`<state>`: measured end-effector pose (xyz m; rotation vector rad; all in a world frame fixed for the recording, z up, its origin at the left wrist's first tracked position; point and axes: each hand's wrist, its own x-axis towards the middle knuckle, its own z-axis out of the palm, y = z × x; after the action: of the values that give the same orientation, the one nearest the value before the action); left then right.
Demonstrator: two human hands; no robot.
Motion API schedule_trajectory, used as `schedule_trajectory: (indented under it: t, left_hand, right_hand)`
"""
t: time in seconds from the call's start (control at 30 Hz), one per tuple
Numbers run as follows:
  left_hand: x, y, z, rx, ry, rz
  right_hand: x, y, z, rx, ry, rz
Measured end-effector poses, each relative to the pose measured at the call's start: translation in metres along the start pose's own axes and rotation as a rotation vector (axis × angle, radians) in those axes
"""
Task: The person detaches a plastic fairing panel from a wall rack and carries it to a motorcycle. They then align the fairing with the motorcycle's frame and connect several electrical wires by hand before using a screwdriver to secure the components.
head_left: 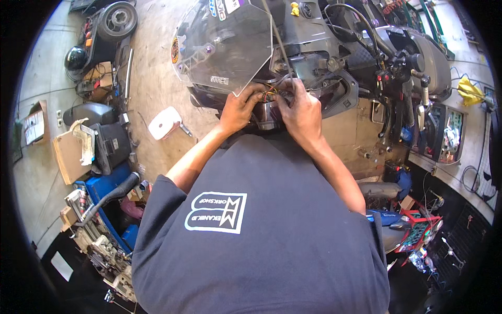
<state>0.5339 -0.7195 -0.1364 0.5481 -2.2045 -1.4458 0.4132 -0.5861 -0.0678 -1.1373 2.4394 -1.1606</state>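
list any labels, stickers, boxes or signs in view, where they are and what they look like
Round sticker: left edge of the clear windshield, orange and dark.
Cardboard box: floor, far left, brown, white label on its side.
Shirt logo: person's dark shirt, white rounded emblem.
Red crate: lower right, square.

clear glossy plastic windscreen point(225, 44), rough concrete floor point(151, 78)

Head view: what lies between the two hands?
A bundle of coloured wires on the scooter's front, pinched between the left hand and right hand.
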Motion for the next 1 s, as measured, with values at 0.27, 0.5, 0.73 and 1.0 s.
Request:
schedule_trajectory:
  t: [0.27,0.5,0.73,1.0]
  left_hand:
    - [0.001,-0.002,0.000,-0.050,-0.029,0.013]
    - [0.000,0.003,0.005,-0.270,0.005,-0.027]
    - [0.006,-0.002,-0.008,0.208,-0.020,0.216]
    - [0.019,0.000,-0.022,0.184,-0.184,0.290]
  right_hand:
    - [0.003,-0.002,0.013,0.067,-0.024,0.033]
    - [0.001,0.000,0.011,0.031,-0.016,0.035]
    - [0.003,0.003,0.007,0.014,-0.069,0.007]
    - [0.010,0.002,0.007,0.015,-0.117,0.030]
